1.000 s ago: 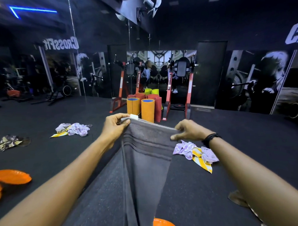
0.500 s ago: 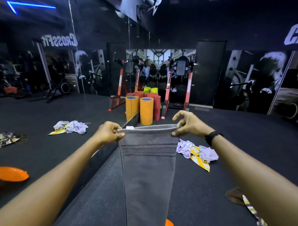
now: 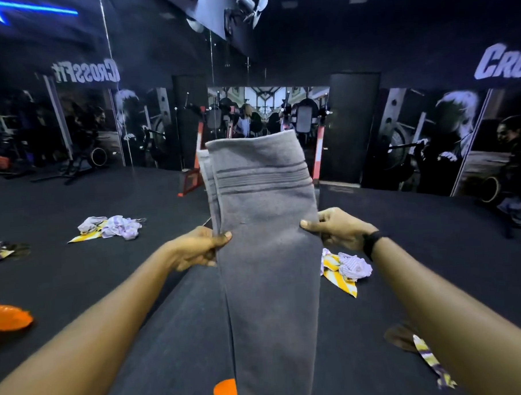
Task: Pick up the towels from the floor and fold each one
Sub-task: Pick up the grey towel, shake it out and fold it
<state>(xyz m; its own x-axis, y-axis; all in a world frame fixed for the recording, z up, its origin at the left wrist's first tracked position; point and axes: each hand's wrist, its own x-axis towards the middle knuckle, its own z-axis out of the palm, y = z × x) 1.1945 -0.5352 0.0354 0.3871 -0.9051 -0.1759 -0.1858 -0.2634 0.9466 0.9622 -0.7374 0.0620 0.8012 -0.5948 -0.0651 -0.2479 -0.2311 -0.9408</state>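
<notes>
Towel [image 3: 268,256], grey, hangs in front of you as a long narrow strip, folded lengthwise, with its upper end standing above your hands and a band of darker stripes across it near the top. Your left hand [image 3: 196,249] grips the strip's left edge, thumb on the near face and fingers curled behind. Your right hand [image 3: 336,229] grips the right edge at about the same height, thumb pressed on the near face; a dark band [image 3: 371,243] sits on that wrist. Both arms reach forward, hands level, apart by the towel's width. The lower part of the strip drops out of the bottom of the view.

On the dark floor [image 3: 169,335], a crumpled lilac and yellow towel [image 3: 346,268] lies just beside your right hand in the view. A similar bundle [image 3: 111,227] lies well apart to the left; it looks like a mirror reflection, though you cannot be sure. A patterned cloth [image 3: 430,360] lies low on the right. An orange disc [image 3: 7,317] sits at the left edge, another orange piece [image 3: 226,393] beside the towel's lower part.
</notes>
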